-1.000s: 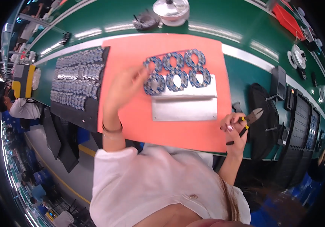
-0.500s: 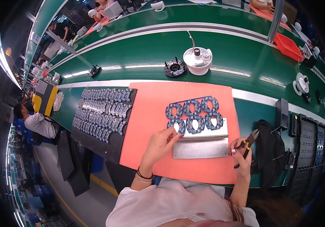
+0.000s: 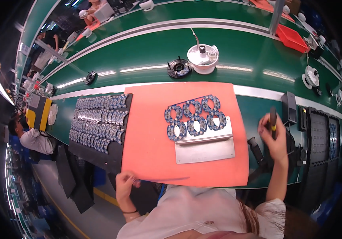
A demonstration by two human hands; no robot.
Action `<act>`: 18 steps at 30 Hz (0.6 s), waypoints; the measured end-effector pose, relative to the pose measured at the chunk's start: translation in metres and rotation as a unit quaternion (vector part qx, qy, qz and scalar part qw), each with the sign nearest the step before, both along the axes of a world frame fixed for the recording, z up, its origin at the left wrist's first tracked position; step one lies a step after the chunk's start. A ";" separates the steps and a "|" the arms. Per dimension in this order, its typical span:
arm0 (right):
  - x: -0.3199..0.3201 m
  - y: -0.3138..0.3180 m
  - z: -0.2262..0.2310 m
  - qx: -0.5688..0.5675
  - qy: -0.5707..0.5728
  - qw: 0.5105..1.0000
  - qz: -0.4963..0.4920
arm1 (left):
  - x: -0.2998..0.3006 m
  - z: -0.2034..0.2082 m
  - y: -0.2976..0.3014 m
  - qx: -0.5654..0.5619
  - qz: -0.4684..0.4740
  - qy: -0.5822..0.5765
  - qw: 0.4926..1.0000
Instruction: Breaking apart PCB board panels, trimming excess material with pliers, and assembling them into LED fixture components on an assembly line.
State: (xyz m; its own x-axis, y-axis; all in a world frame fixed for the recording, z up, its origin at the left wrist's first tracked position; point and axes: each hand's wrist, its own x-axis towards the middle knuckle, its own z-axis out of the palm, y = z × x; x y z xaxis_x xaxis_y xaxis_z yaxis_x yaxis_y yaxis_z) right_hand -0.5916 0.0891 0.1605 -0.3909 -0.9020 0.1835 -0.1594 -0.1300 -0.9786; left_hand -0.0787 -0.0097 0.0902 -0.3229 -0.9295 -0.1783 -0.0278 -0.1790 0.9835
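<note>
My left hand point(image 3: 126, 185) is closed at the mat's near-left edge. It pinches one end of a thin dark strip point(image 3: 165, 179), which reaches right over the mat and is slightly blurred. Off the mat's right side, my right hand point(image 3: 275, 139) is raised and wrapped round cutting pliers point(image 3: 273, 119) with black and yellow handles; their jaws are hard to make out. Between the hands, a panel of joined blue ring-shaped circuit boards point(image 3: 192, 107) lies partly on a silver metal plate point(image 3: 205, 150) with a raised ledge.
The pink mat point(image 3: 147, 131) covers the middle of the green bench. On the left, a black board point(image 3: 117, 153) carries rows of blue circuit boards point(image 3: 95, 119). Beyond stand a white round housing point(image 3: 203, 59) and a black round base point(image 3: 179, 67). Black trays point(image 3: 319, 135) sit at right.
My left hand has moved from the metal plate down and left, now with the thin strip. My right hand has gone up and right with the pliers. The head view has shifted slightly.
</note>
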 end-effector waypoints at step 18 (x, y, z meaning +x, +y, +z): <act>-0.146 -0.301 0.019 -0.049 0.856 0.505 -0.099 | 0.139 -0.301 0.058 0.382 0.227 0.050 0.894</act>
